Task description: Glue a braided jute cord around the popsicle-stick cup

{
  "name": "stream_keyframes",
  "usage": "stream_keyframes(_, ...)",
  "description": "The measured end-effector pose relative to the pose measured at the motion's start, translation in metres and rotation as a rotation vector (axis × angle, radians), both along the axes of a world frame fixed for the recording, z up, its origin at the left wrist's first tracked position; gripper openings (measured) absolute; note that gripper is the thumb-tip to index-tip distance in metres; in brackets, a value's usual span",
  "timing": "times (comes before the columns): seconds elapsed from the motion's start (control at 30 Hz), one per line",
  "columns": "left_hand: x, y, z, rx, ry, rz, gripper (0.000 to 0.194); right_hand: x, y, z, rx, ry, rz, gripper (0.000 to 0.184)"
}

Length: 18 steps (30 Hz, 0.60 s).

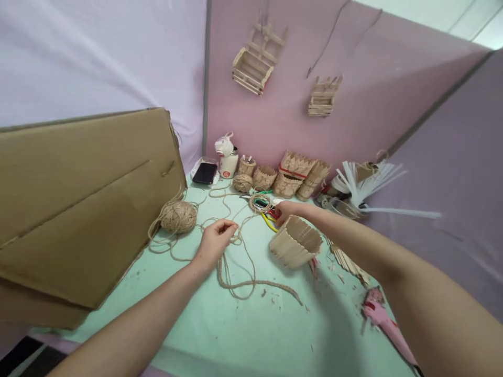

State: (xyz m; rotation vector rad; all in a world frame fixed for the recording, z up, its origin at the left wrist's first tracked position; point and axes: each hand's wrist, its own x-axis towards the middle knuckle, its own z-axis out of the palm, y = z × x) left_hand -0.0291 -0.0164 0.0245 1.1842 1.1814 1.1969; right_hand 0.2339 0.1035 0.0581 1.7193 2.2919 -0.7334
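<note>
My left hand [215,242] pinches a strand of jute twine between thumb and fingertips. A thicker braided jute cord [267,283] lies looped below it on the table. My right hand [286,210] reaches into a cluster of hand tools, its fingers curled down at a red handle; exactly what they grip is hidden. Beside them lie a yellow handle [269,222] and a coil of twine [260,203]. Just below my right forearm stands a tilted basket of wooden craft sticks [295,242]. A ball of twine [178,217] rests at the left.
A large cardboard sheet [86,209] stands along the left side. Small stick baskets [287,185], a phone [205,173] and a white bottle [228,165] line the back. White strips [365,188] jut out at right. A pink glue gun [387,324] lies near my right arm.
</note>
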Motion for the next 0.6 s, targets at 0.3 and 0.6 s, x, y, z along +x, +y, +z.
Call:
stream_keyframes(0.3,0.003,-0.002,-0.002,-0.029,-0.028,-0.007,0.021,0.010,-0.012,0.007,0.195,-0.312,0.168,0.011)
stream_keyframes(0.6,0.007,-0.010,0.002,-0.008,-0.099,-0.020,0.022,0.032,-0.081,0.097,0.465,-0.584,-0.008,0.027)
